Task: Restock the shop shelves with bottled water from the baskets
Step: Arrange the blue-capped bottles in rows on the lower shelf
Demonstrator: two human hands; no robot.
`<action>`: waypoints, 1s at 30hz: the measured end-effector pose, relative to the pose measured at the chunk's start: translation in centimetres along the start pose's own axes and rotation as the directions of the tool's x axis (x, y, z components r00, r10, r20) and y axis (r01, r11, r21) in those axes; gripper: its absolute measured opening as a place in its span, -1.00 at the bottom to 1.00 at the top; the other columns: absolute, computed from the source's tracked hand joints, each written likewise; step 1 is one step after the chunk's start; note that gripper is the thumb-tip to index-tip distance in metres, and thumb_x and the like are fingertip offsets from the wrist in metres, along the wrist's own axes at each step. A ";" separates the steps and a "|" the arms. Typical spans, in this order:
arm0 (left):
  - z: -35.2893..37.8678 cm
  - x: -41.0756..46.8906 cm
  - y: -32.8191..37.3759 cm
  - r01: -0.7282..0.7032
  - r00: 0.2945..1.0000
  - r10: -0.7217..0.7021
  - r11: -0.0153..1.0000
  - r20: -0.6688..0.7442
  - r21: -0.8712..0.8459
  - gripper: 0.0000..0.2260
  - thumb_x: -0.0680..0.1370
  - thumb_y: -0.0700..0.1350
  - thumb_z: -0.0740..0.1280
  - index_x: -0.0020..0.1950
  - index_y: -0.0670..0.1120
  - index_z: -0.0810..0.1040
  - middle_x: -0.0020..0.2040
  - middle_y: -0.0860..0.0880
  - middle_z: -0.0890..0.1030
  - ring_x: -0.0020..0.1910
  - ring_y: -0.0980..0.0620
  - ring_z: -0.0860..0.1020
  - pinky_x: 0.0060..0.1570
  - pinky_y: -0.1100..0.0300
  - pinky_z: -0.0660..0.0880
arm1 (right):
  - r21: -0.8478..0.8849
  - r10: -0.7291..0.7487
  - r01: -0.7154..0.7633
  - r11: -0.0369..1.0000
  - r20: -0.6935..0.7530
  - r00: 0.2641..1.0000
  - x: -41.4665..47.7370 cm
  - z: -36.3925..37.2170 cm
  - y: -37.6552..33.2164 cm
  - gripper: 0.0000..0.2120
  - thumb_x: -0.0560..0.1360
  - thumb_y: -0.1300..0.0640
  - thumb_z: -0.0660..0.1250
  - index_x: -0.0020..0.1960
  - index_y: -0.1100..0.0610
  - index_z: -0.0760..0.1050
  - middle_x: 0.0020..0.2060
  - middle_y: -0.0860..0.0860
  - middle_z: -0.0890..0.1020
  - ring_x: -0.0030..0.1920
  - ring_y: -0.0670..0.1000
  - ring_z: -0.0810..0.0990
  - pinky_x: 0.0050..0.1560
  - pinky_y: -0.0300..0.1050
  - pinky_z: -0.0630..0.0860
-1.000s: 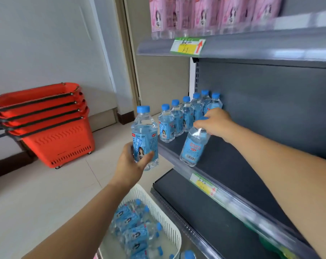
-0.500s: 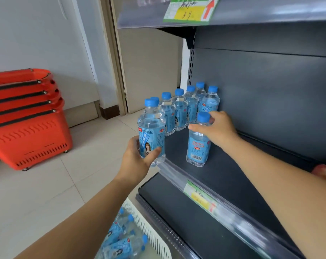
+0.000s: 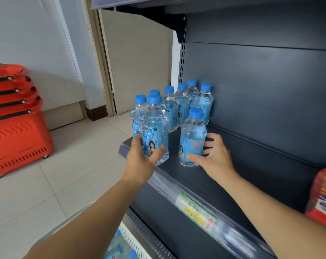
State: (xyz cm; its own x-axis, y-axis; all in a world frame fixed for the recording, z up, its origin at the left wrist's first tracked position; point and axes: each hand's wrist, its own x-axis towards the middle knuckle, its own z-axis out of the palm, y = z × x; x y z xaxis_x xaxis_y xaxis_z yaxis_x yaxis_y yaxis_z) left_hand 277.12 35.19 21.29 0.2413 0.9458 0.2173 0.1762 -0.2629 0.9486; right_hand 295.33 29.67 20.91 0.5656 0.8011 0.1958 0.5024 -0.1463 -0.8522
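Note:
Two clear water bottles with blue caps and blue labels stand upright at the left end of the dark shelf (image 3: 252, 165). My left hand (image 3: 140, 161) grips the lower body of the front-left bottle (image 3: 155, 128), whose base is at the shelf's front edge. Around the base of the other bottle (image 3: 193, 133) is my right hand (image 3: 215, 157), thumb in front and fingers behind. Behind them, several identical bottles (image 3: 182, 105) stand in a row along the shelf's left side. A white basket (image 3: 133, 242) at the bottom holds more bottles (image 3: 119, 247).
A stack of red shopping baskets (image 3: 14, 131) stands on the tiled floor at the left. A red package (image 3: 323, 199) lies on the shelf at the far right. A price tag (image 3: 195, 212) sits on the shelf's front rail. Another shelf hangs overhead.
My right hand slid from the bottle's cap down to its base, and that bottle now stands upright. My left hand carried its bottle right onto the shelf's front corner.

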 end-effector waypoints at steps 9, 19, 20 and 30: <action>1.9 1.9 -2.0 -0.006 1.000 0.003 0.995 0.027 0.099 -0.59 0.48 0.00 0.39 0.24 0.02 0.29 0.11 0.12 0.53 0.15 0.07 0.53 0.20 0.03 0.48 | -0.041 0.015 -0.014 0.999 0.021 1.000 1.9 1.4 0.4 -0.05 0.19 0.07 0.60 0.45 -0.01 0.18 0.29 -0.08 0.42 0.25 -0.03 0.44 0.24 -0.10 0.41; 3.3 3.5 -3.0 0.004 1.000 -0.010 0.845 0.009 0.535 -0.44 0.45 0.24 0.29 0.33 0.01 0.24 0.29 0.04 0.43 0.28 -0.07 0.34 0.21 0.01 0.21 | -0.147 0.065 -0.083 0.986 -0.127 0.990 7.4 3.1 0.9 -0.42 0.35 0.11 0.51 0.29 0.20 0.37 0.21 0.10 0.40 0.16 0.07 0.48 0.04 -0.20 0.38; 3.2 3.7 -3.1 -0.004 1.000 -0.012 0.839 0.026 0.544 -0.44 0.45 0.25 0.29 0.33 0.01 0.24 0.30 0.04 0.44 0.28 -0.08 0.35 0.21 0.01 0.23 | -0.156 0.078 -0.101 0.983 -0.146 0.986 8.0 3.1 0.9 -0.42 0.35 0.11 0.51 0.28 0.20 0.37 0.21 0.11 0.38 0.16 0.09 0.47 0.01 -0.20 0.36; 3.4 5.0 -3.9 -0.058 0.998 0.037 0.825 0.048 0.562 -0.47 0.46 0.24 0.29 0.30 -0.03 0.30 0.28 0.01 0.46 0.26 -0.09 0.39 0.19 -0.06 0.35 | -0.181 0.112 -0.162 0.970 -0.258 0.960 11.8 4.3 0.8 -0.41 0.23 0.08 0.60 0.12 0.20 0.39 0.12 0.11 0.56 0.09 0.14 0.57 -0.03 0.00 0.55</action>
State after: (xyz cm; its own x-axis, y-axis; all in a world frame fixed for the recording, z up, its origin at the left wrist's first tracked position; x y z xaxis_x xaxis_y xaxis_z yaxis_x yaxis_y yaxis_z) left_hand 280.84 40.29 17.89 0.2930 0.9251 0.2414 0.6675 -0.3787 0.6411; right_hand 299.56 41.49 20.41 0.7679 0.6025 0.2175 0.5139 -0.3770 -0.7706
